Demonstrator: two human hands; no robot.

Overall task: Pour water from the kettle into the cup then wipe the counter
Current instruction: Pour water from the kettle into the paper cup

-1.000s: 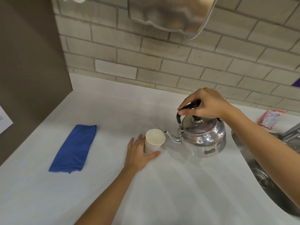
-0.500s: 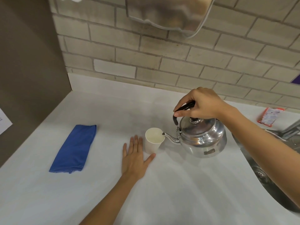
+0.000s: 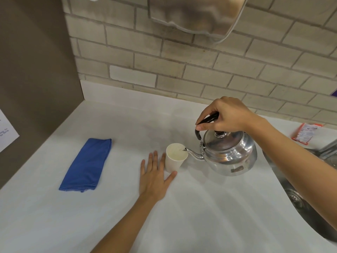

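Observation:
A shiny steel kettle is tilted to the left, its spout tip over the rim of a white paper cup that stands upright on the white counter. My right hand grips the kettle's black handle from above. My left hand lies flat on the counter with fingers spread, just left of and in front of the cup, the thumb by its base. A folded blue cloth rests on the counter to the left.
A steel sink is set into the counter at the right, with a red and white packet behind it. A brick wall runs along the back, a grey panel closes the left side, and a shiny metal fixture hangs above.
My left hand let go of the cup and flattened onto the counter beside it. The kettle tipped further left, bringing its spout over the cup's rim.

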